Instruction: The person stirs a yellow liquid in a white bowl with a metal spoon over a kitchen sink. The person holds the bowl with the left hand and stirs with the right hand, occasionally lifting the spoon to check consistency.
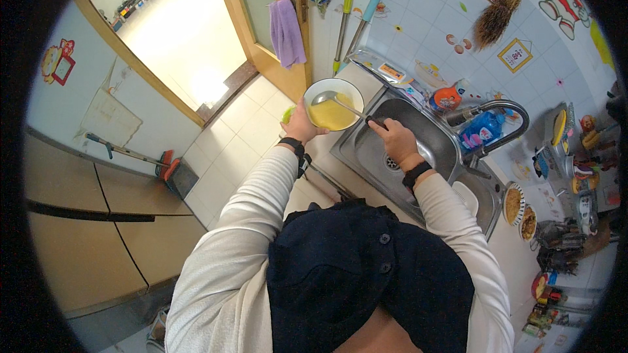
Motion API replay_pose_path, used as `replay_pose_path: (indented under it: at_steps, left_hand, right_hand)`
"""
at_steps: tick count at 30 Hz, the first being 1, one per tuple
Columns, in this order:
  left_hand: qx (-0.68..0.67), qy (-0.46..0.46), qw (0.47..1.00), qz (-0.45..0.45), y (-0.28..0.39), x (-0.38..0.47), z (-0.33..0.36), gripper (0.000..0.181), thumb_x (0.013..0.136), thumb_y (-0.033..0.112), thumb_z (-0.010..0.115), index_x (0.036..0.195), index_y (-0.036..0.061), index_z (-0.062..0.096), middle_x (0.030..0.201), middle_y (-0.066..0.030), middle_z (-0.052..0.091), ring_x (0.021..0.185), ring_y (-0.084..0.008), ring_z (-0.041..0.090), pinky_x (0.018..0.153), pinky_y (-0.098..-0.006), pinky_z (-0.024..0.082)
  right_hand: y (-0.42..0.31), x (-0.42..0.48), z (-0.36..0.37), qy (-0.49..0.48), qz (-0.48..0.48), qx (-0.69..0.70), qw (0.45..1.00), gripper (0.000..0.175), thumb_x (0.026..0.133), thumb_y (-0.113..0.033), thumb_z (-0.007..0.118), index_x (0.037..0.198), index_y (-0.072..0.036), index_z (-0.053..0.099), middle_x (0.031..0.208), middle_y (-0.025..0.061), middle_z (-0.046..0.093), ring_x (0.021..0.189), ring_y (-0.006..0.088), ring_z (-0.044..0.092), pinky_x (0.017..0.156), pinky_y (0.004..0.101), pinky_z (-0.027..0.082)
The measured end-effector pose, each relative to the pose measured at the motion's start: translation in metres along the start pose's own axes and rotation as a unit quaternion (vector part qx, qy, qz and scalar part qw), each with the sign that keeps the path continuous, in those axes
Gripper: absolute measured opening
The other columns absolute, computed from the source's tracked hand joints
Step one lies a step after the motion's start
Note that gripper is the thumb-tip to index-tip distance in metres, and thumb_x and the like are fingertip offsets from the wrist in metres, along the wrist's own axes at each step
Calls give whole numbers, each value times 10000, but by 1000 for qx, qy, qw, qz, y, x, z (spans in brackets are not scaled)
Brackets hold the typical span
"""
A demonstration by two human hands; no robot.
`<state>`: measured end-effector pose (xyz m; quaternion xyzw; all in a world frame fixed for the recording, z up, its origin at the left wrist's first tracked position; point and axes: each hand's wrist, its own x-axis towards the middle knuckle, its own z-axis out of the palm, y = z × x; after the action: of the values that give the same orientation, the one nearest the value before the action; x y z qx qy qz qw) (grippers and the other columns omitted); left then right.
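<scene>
My left hand (300, 125) grips the near left rim of a white bowl (358, 92) with a dark edge. Yellow liquid (331, 113) lies in the bowl. My right hand (396, 141) holds the dark handle of a metal ladle (324, 97), whose head rests inside the bowl at its left side. The bowl is held at the left end of a stainless steel sink (359, 149), above the counter. Below and right of my right hand are the sink's basin and drain (391, 163).
A curved faucet (520, 117), an orange bottle (446, 98) and a blue bottle (481, 132) stand behind the sink. Two dishes of food (513, 203) sit at its right. A purple towel (288, 34) hangs on the open door (252, 54). A broom and dustpan (182, 179) stand at left.
</scene>
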<state>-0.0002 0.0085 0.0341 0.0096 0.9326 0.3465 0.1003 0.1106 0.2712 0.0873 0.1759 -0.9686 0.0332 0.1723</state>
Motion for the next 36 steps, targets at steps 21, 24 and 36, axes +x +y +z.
replay_pose_path:
  at_steps: [21, 24, 36]
  left_hand:
    - [-4, -4, 1000, 0, 11, -8, -9, 1259, 473, 288, 947, 1484, 132, 214, 1376, -61, 527, 1286, -277, 478, 1040, -676, 191]
    - [-1, -5, 1000, 0, 7, -4, -7, 1269, 469, 299, 946, 1486, 124, 208, 1378, -65, 525, 1286, -278, 478, 1047, -661, 200]
    - [-19, -3, 999, 38, -13, 12, 8, 1301, 455, 338, 947, 1491, 116, 192, 1392, -76, 505, 1303, -265, 457, 1052, -652, 208]
  right_hand:
    - [68, -2, -66, -8, -121, -51, 991, 410, 809, -74, 565, 1158, -279, 632, 799, 15, 516, 765, 204, 572, 636, 358, 460]
    - [50, 1, -50, -6, -78, -37, 996, 439, 800, -51, 567, 1179, -264, 624, 815, 36, 520, 770, 224, 580, 620, 359, 489]
    - [-7, 15, -37, -99, 71, -71, 990, 437, 855, -85, 517, 1269, -213, 572, 867, 71, 550, 777, 249, 622, 604, 368, 537]
